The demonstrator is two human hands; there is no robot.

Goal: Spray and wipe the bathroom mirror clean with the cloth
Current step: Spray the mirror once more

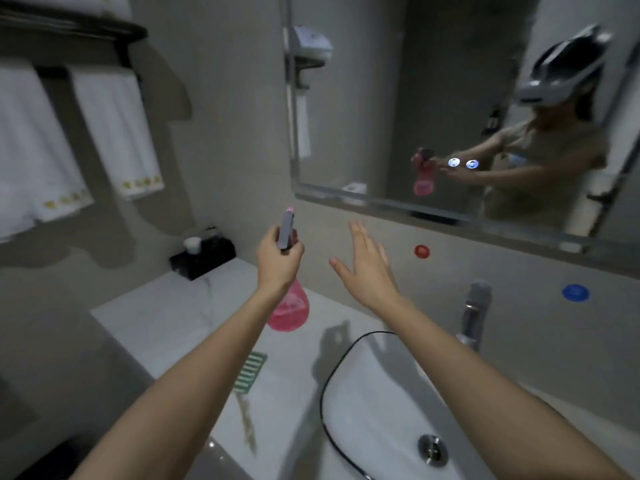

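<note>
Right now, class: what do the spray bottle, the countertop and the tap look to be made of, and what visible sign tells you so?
Spray bottle: probably translucent pink plastic, since light passes through its body; the head is opaque grey.
Countertop: white, smooth, with faint grey veins, so marble or an imitation.
Tap: likely polished metal, silvery with bright reflections.

pink spray bottle [289, 311], white towels [117, 133], seemingly green-striped cloth [250, 372]

The white marble counter [166, 317] carries a black tray [204, 258], a green-striped cloth [250, 372] and the sink [381, 410].
</note>
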